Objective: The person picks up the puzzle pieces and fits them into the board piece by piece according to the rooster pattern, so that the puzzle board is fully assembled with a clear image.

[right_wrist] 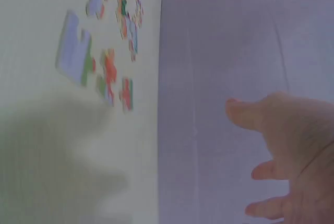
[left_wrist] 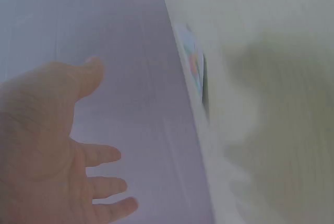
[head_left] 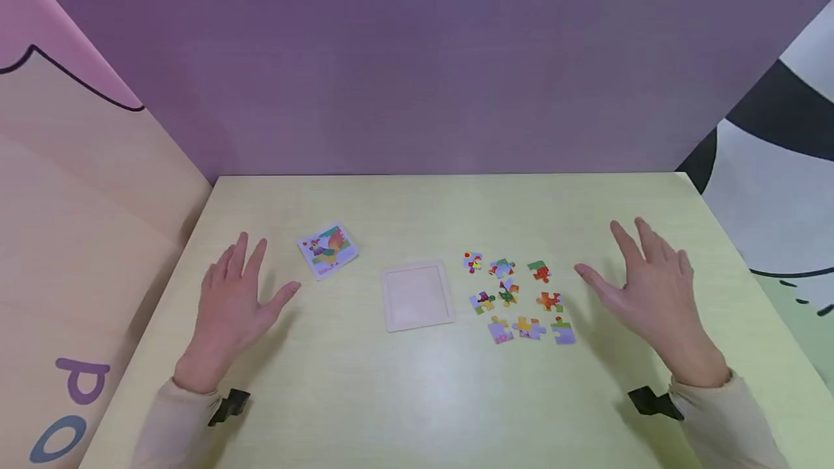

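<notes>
Step in hand: probably the moment before any handling; the loose puzzle pieces (head_left: 508, 293) lie apart, and none sits in the pale tray (head_left: 417, 297).
Puzzle pieces: nine, loosely grouped on the right half of the table (head_left: 417, 396), between the tray and the right hand (head_left: 654, 295).
Tray: near the middle of the table, square, bare inside its raised rim.
Picture card (head_left: 328, 250): far and left of the tray, turned at a slant, printed side up.
Left hand (head_left: 233, 310): released, holding nothing; raised over the left side, fingers pointing far, thumb spread right towards the card.
Right hand: likewise free of any thing; raised over the right side, fingers pointing far, thumb spread left towards the pieces.
Arms: well apart, reaching in from the near edge, each hand's shadow falling on the table.
Next move calls for: likely lowering the right hand leftwards and pinching one thin piece by its edges, the left hand perhaps steadying the tray.
</notes>
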A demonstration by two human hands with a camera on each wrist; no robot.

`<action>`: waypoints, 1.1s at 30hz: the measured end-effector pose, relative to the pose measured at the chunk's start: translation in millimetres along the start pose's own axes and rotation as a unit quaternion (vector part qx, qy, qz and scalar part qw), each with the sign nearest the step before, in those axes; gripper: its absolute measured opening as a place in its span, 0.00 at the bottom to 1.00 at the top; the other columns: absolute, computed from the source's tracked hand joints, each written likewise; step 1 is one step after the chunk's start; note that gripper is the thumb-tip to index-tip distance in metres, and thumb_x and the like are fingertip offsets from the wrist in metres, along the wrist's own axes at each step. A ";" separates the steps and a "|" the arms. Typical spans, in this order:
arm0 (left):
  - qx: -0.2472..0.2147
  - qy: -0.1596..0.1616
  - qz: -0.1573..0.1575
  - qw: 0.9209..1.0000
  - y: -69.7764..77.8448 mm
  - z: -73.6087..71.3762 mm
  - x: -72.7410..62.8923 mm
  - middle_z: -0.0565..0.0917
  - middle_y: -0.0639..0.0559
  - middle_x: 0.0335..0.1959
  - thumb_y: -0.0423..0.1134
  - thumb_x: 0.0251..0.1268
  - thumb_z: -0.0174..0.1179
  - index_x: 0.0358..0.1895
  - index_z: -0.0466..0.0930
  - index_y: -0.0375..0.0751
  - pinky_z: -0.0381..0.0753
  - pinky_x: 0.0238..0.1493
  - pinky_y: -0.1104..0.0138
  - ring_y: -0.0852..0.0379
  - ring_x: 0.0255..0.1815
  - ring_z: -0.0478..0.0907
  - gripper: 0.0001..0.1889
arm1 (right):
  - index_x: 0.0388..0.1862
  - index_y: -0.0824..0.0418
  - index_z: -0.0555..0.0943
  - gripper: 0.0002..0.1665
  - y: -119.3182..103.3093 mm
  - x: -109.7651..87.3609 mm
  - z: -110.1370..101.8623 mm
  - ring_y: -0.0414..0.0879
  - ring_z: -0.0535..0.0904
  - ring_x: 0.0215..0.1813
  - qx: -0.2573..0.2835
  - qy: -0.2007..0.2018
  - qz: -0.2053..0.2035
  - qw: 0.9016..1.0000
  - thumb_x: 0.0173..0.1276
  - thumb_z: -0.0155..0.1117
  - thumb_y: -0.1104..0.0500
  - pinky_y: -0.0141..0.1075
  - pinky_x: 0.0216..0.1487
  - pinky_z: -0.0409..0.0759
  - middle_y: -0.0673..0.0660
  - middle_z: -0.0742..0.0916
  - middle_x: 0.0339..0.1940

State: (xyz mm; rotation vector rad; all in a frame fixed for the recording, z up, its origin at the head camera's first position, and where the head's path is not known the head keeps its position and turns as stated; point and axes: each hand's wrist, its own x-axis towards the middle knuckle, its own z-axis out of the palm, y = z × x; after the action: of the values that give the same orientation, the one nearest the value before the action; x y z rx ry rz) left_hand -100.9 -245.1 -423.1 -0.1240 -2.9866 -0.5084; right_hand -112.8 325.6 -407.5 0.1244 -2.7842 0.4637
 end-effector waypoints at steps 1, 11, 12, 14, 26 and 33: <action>-0.017 -0.005 0.007 1.000 3.3 3.2 0.7 0.54 0.26 0.85 0.61 0.74 0.62 0.83 0.59 0.33 0.55 0.78 0.29 0.23 0.82 0.54 0.47 | 0.78 0.67 0.71 0.48 -3.1 1.6 3.8 0.83 0.68 0.70 0.018 0.003 -0.009 1.000 0.68 0.73 0.41 0.81 0.67 0.60 0.79 0.70 0.78; -0.138 -0.082 0.078 0.984 46.5 46.0 9.4 0.63 0.34 0.84 0.52 0.72 0.70 0.79 0.68 0.35 0.64 0.77 0.32 0.28 0.82 0.62 0.40 | 0.66 0.67 0.82 0.30 -32.4 14.3 34.5 0.69 0.78 0.70 0.147 -0.074 -0.048 0.985 0.72 0.74 0.52 0.66 0.64 0.77 0.69 0.83 0.68; -0.145 -0.090 0.083 0.982 50.1 49.4 9.9 0.63 0.35 0.84 0.52 0.71 0.70 0.79 0.69 0.35 0.64 0.78 0.33 0.29 0.82 0.62 0.40 | 0.65 0.67 0.83 0.29 -35.4 15.3 37.3 0.68 0.79 0.69 0.149 -0.078 -0.048 0.984 0.72 0.74 0.52 0.65 0.64 0.78 0.68 0.84 0.67; -0.154 -0.106 0.088 0.978 57.2 54.4 10.3 0.64 0.36 0.84 0.53 0.71 0.70 0.79 0.70 0.36 0.63 0.79 0.34 0.31 0.83 0.61 0.40 | 0.64 0.66 0.84 0.28 -40.7 17.9 42.8 0.67 0.80 0.69 0.148 -0.090 -0.047 0.984 0.73 0.73 0.51 0.64 0.63 0.79 0.67 0.85 0.66; -0.140 -0.181 0.112 0.967 86.8 73.5 19.0 0.60 0.40 0.87 0.56 0.67 0.72 0.81 0.66 0.37 0.60 0.84 0.39 0.37 0.87 0.56 0.45 | 0.64 0.68 0.84 0.25 -69.7 37.4 76.6 0.66 0.81 0.67 0.167 -0.186 -0.074 0.965 0.74 0.72 0.55 0.61 0.69 0.79 0.67 0.85 0.67; -0.096 -0.199 0.124 0.967 92.5 79.7 29.5 0.60 0.41 0.87 0.59 0.64 0.73 0.83 0.61 0.33 0.57 0.85 0.41 0.38 0.88 0.53 0.52 | 0.63 0.71 0.84 0.26 -76.4 48.1 88.5 0.68 0.80 0.68 0.156 -0.206 -0.092 0.962 0.73 0.73 0.56 0.62 0.70 0.78 0.70 0.84 0.66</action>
State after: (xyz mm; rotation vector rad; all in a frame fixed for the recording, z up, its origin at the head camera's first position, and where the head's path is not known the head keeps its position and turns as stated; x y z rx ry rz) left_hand -128.6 -129.6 -464.2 -0.6832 -3.2204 -0.8269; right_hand -173.9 222.8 -448.5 0.6101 -3.0288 0.9168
